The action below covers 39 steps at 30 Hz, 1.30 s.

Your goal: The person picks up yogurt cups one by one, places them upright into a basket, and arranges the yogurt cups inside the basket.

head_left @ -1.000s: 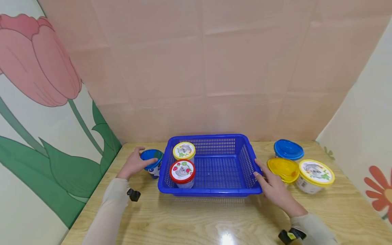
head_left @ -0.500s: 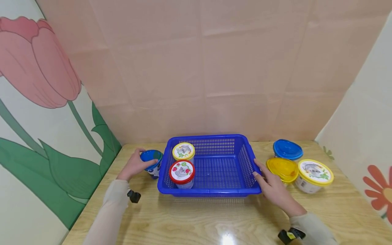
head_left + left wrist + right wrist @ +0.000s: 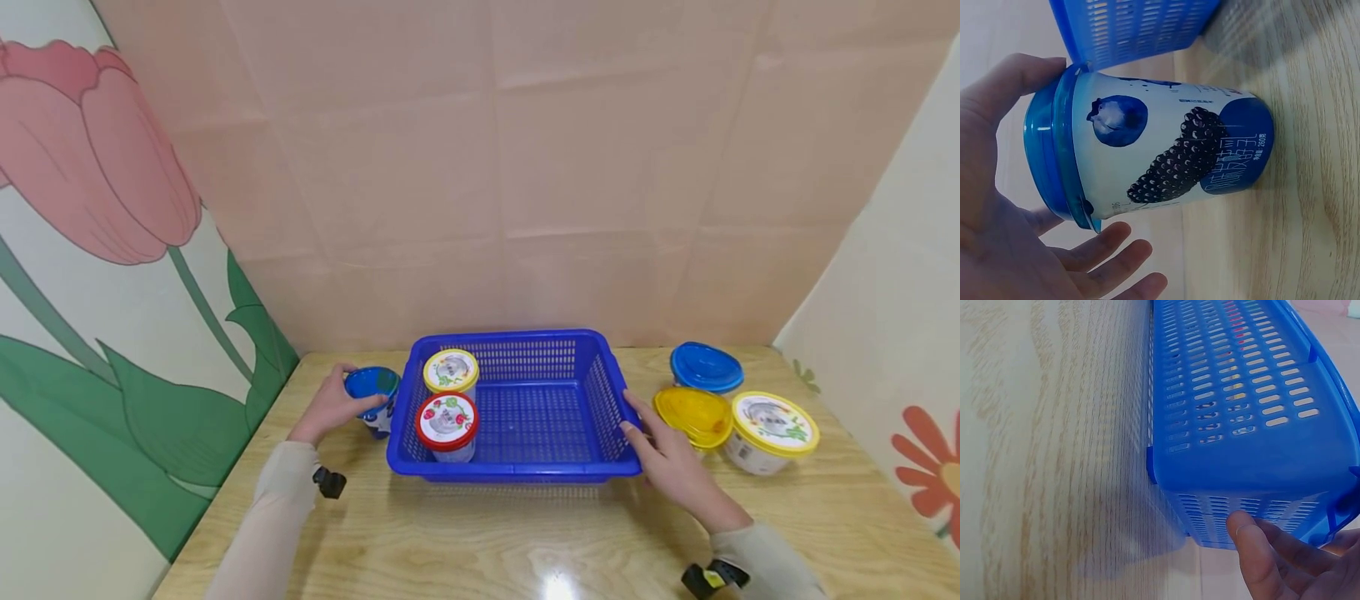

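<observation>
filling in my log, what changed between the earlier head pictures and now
Nothing visibly moved, and nothing was taken hold of or let go. The left hand still holds the blue-lidded cup, the right hand still touches the basket; the tubs inside stay put.

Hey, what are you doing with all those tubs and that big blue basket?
A person's left hand grips a blue-lidded cup by its lid, just outside the basket. The right hand rests on the basket's right end. Inside, at the left, stand a red-lidded tub and a yellow-rimmed tub. Three more tubs sit together on the table, to the right of the basket.
</observation>
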Each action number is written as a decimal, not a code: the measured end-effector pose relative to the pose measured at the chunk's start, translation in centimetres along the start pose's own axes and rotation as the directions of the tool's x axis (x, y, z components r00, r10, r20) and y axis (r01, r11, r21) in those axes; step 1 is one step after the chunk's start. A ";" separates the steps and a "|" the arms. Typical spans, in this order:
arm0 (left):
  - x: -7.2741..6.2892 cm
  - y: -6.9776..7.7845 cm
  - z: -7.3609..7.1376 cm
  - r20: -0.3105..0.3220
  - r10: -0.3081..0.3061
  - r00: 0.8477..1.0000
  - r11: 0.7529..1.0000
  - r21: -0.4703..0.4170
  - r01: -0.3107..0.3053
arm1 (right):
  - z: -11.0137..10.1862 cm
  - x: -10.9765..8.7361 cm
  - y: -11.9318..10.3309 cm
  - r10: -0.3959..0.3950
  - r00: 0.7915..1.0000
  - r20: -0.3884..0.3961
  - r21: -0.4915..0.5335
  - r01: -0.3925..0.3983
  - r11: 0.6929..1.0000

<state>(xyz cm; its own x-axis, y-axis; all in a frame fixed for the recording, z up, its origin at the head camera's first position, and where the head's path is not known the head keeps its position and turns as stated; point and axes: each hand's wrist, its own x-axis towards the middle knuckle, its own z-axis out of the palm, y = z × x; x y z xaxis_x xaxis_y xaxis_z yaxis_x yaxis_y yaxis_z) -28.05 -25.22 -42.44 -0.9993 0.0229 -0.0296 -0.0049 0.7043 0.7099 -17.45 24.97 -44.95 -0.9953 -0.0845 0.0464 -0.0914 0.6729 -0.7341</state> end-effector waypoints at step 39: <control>-0.7 1.2 -0.6 -0.053 0.008 0.999 1.000 -0.008 -0.008 | -0.1 0.0 0.0 -0.004 1.000 -0.003 0.010 0.004 1.000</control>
<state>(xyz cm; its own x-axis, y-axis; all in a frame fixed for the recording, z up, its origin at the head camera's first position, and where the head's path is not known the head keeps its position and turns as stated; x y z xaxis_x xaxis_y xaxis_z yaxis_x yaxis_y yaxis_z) -27.41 -24.83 -41.18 -0.9999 -0.0096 0.0135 0.0029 0.6987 0.7154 -17.48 25.01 -44.90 -0.9951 -0.0848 0.0515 -0.0950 0.6652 -0.7406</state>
